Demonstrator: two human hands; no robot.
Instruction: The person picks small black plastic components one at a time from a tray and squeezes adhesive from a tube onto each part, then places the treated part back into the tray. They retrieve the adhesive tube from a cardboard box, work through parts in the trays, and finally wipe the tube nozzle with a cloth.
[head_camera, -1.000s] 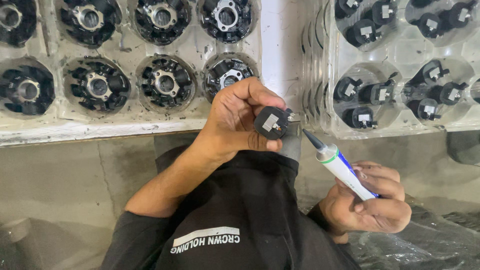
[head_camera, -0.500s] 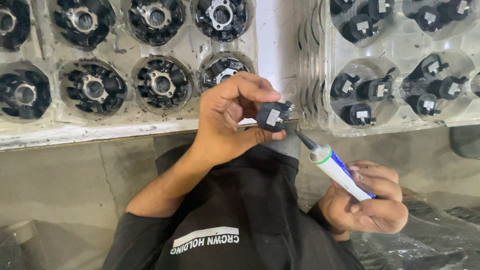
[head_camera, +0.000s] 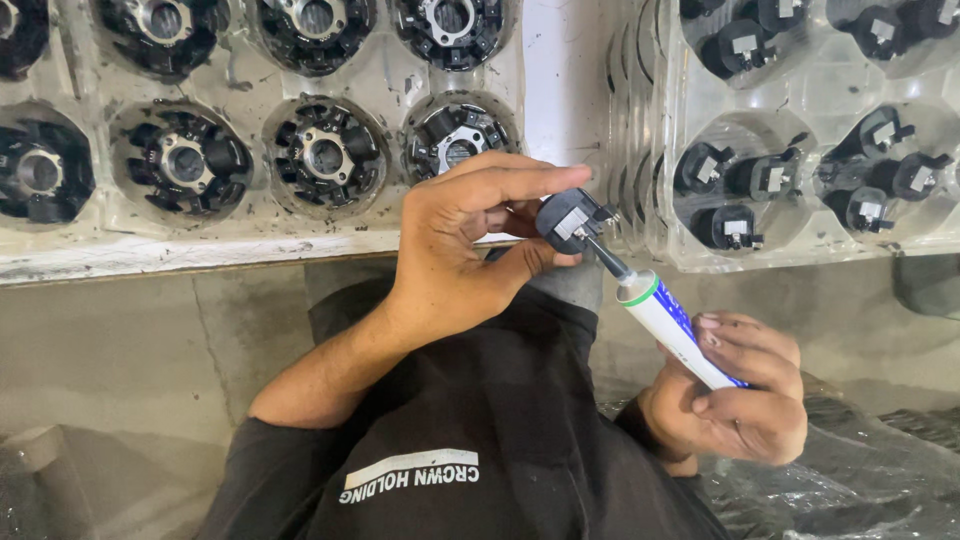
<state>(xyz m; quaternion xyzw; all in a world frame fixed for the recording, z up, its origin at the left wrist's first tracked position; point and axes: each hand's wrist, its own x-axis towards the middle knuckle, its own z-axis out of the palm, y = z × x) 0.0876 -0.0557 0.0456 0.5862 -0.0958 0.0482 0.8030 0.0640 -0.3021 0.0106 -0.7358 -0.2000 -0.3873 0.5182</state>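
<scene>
**Count of parts in view**

One small black part (head_camera: 567, 218) in hand and one white tube (head_camera: 672, 322). Two clear trays: the left tray (head_camera: 250, 232) shows eight round black rings, some cut off; the right tray (head_camera: 800, 250) shows about thirteen small black parts.

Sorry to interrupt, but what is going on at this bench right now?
A person's left hand pinches a small black part, while the right hand grips a white tube whose dark nozzle tip touches that part. Behind them, clear trays hold round black assemblies and more small black parts.
</scene>
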